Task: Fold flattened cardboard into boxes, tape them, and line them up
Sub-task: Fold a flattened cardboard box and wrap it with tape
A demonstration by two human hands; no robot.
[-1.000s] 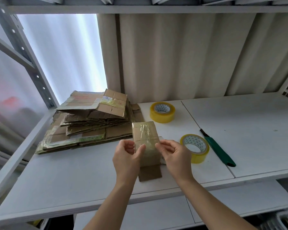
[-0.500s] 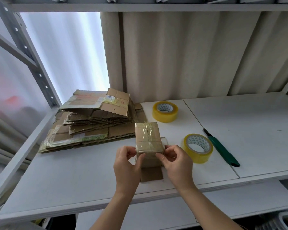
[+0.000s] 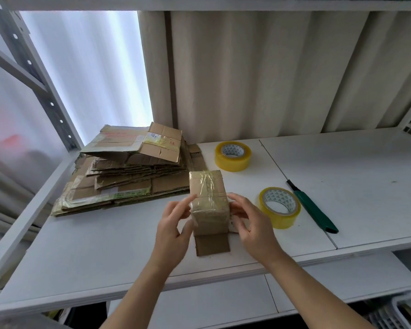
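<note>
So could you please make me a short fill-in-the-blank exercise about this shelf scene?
1. The box is held between ____ hands.
2. The number of yellow tape rolls on the shelf is ____.
3. The green knife lies to the ____ of the near tape roll.
4. The pile of flat cardboard lies to the ____ of the box.

Missing words: two; two; right; left

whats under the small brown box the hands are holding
A flat brown cardboard flap sticks out beneath the small taped brown cardboard box, lying on the white shelf. Whatever sits directly under the box is covered.
</note>
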